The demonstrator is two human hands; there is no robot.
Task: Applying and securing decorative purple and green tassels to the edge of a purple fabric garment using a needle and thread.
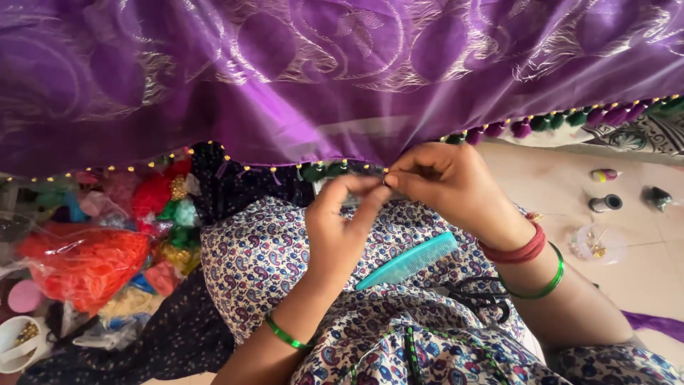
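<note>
A shiny purple cloth (306, 78) with a woven pattern hangs across the top, its lower edge trimmed with small yellow beads and green and purple tassels (541, 122). My left hand (342, 224) and my right hand (445, 182) meet at that edge, fingertips pinched together on the hem near a green tassel (320, 171). Whatever lies between the fingertips is too small to make out. Both wrists wear green bangles; the right one also has a red band. A teal comb (407, 261) and black scissors (479, 296) rest on my patterned lap.
At left is a heap of coloured thread bundles in clear bags, with an orange bundle (89, 264) in front. A white bowl of beads (18, 342) sits low left. On the tiled floor at right lie thread spools (605, 203) and a small clear container (597, 244).
</note>
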